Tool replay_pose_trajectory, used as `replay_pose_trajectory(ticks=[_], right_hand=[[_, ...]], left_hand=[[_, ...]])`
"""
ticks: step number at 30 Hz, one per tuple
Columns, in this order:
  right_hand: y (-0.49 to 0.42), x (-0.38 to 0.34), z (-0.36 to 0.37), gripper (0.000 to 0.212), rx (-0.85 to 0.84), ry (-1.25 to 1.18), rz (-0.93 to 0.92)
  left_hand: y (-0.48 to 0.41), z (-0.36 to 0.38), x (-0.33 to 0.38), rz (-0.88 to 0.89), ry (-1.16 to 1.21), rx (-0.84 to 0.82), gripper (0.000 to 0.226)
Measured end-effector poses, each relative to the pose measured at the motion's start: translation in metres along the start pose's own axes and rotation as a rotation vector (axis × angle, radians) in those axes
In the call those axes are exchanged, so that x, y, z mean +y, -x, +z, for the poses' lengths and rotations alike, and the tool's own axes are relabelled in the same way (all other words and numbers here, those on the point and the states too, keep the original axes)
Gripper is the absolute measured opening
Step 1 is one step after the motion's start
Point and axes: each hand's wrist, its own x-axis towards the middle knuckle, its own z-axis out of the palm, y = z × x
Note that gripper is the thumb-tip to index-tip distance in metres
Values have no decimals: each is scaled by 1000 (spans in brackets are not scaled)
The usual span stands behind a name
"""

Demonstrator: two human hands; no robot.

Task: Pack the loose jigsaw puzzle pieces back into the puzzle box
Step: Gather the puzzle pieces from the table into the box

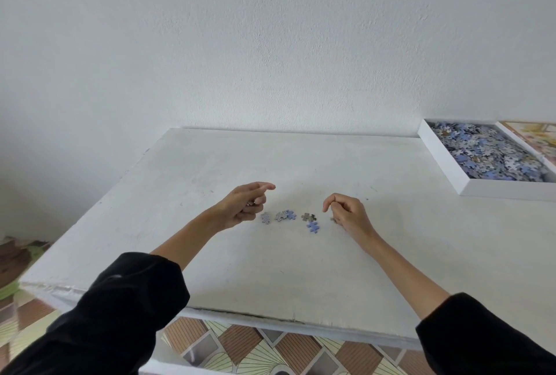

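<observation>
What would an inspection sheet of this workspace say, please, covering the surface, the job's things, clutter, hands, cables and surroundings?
Surface: white table, scuffed, with a chipped front edge.
Job's things: puzzle box at the far right, open and heaped with pieces; about five loose pieces lie on the table between the hands.
Clutter: a printed flowery panel beside the box, cut off by the frame.
Hands: left hand grips a few of the loose pieces, index finger out; right hand is curled with fingertips pinched, and whether it holds anything is unclear.
Cables: nothing seen.
Surroundings: plain white wall behind; patterned floor below.
</observation>
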Motion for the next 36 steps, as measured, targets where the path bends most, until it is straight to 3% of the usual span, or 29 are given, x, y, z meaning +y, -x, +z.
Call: replay_pose_trajectory(ticks=[4, 7, 12, 21, 24, 29, 34, 36], right_hand=[[-4, -3, -7, 28, -2, 36, 1], [-7, -2, -18, 17, -43, 176, -53], [-7, 6, -34, 3, -98, 313, -75], [-1, 10, -41, 47, -139, 397, -17], [-3, 11, -40, 37, -124, 409, -1], [-11, 13, -42, 26, -166, 433, 26], [-14, 16, -46, 32, -221, 456, -11], [-14, 16, -46, 32, -264, 500, -33]], left_hand=[[1, -3, -6, 262, -767, 89, 12], [0, -10, -14, 285, -979, -7, 29], [-6, -19, -17, 316, -900, -20, 33], [-14, -27, -15, 268, -911, 16, 26], [-14, -26, -13, 240, -956, -8, 28], [-12, -10, -12, 303, -882, 92, 26], [-6, 6, -6, 193, -604, 50, 7], [-5, 10, -4, 127, -466, 4, 11]])
